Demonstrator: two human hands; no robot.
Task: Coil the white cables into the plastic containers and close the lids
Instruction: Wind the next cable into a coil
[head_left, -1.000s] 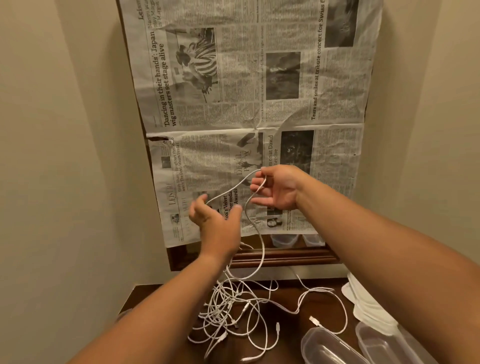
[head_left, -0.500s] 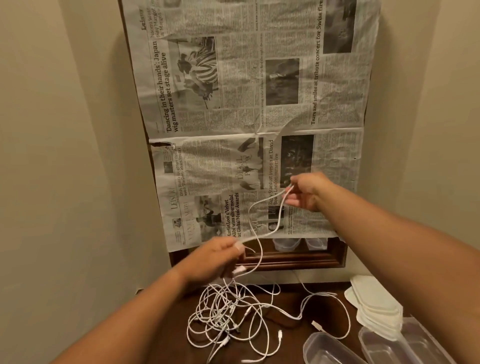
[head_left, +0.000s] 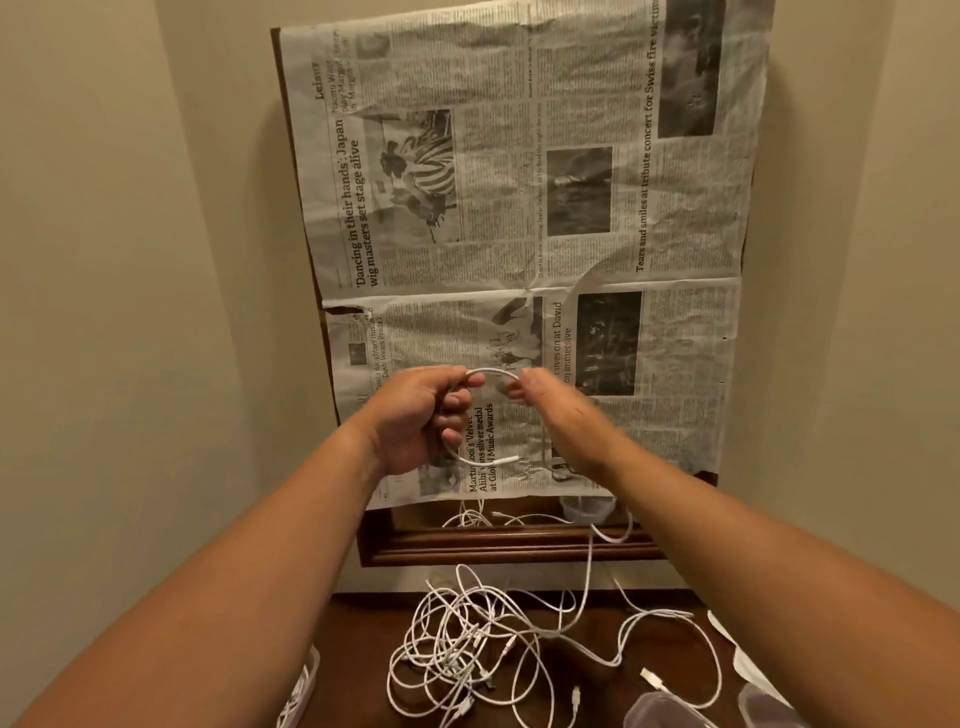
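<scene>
- My left hand is raised in front of me, its fingers curled round a white cable, with thumb and forefinger pinching it at the top.
- My right hand is just beside the left and blurred. As far as I can tell, its fingertips pinch the same cable.
- Between the two sets of fingertips the cable forms a short arch.
- Below my left fingers the cable loops out of the palm and ends in a connector pointing toward my right wrist.
- Under my right forearm a strand hangs down to the tangle of white cables, which lies well below both hands on the dark wooden table.
- The plastic containers stand open far below my right hand, at the lower edge of view, with a pale lid just beyond them.
- Far below my left hand, another clear container is partly hidden by my forearm.
- Behind my fingers, a sheet of newspaper covers a wood-framed mirror.
</scene>
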